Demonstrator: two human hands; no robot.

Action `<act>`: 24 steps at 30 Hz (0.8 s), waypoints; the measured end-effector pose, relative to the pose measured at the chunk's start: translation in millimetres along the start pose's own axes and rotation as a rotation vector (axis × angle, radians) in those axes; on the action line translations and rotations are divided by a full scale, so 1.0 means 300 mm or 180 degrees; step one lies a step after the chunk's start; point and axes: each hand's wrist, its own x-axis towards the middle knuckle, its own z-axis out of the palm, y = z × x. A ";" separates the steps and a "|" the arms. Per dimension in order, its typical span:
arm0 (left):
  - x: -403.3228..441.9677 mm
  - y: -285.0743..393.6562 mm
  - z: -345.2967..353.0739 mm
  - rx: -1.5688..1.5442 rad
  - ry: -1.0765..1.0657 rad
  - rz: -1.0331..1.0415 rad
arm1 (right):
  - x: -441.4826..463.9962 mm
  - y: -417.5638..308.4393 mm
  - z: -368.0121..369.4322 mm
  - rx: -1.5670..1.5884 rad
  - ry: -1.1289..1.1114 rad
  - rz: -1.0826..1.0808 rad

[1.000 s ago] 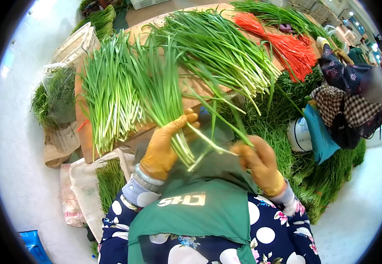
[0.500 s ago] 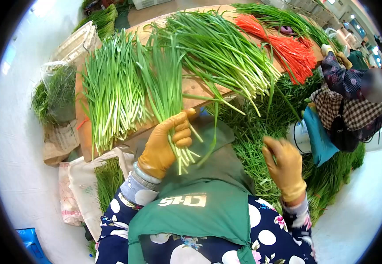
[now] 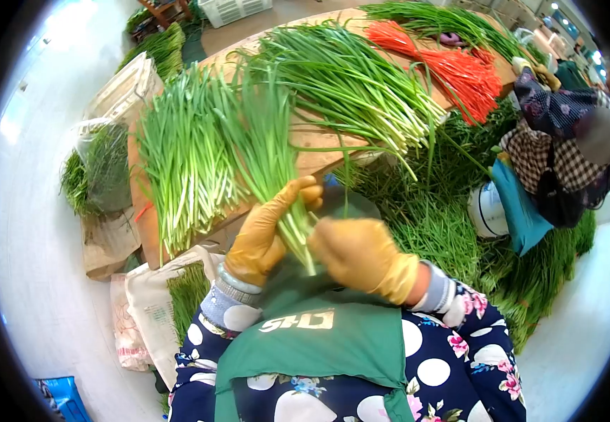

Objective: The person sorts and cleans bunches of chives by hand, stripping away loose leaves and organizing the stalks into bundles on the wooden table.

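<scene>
Gloved in yellow, my left hand (image 3: pixel 266 228) is wrapped round the lower stalks of a bunch of green chives (image 3: pixel 266 141), whose leaves rest on the wooden table. My right hand (image 3: pixel 358 257), in a matching glove, is closed at the pale stalk ends just right of the left hand. Motion blurs its fingertips, and what they hold is too small to make out. To the left lies a wide pile of chives (image 3: pixel 189 162) with pale ends toward me. Another large pile (image 3: pixel 354 84) lies to the right of the held bunch.
Red strips (image 3: pixel 459 77) lie on the wooden table (image 3: pixel 312 163) at the back right. Heaped greens (image 3: pixel 424 211) lie below its right side. A co-worker in a checked garment (image 3: pixel 568 162) is at the right, near a white bucket (image 3: pixel 488 211). A white crate (image 3: pixel 119 88) stands left.
My right hand has moved left from beside the greens to the stalk ends in my left hand. A loose stalk it held earlier is gone from it. The view has shifted slightly.
</scene>
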 end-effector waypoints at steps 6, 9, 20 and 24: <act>-0.006 0.005 -0.017 -0.0426 -0.0146 -0.0118 | -0.112 0.130 -0.025 -0.0191 -0.0537 -0.0184; -0.005 0.012 -0.052 -0.1010 -0.0498 -0.0267 | -0.189 0.243 0.004 -0.0465 -0.0550 0.0710; -0.050 0.075 -0.047 -0.1876 -0.1038 -0.0497 | -0.246 0.304 -0.036 0.0559 -0.0279 0.1352; -0.061 0.084 -0.033 -0.1871 -0.0816 -0.0574 | -0.420 0.360 -0.204 -0.1406 -0.0500 0.2033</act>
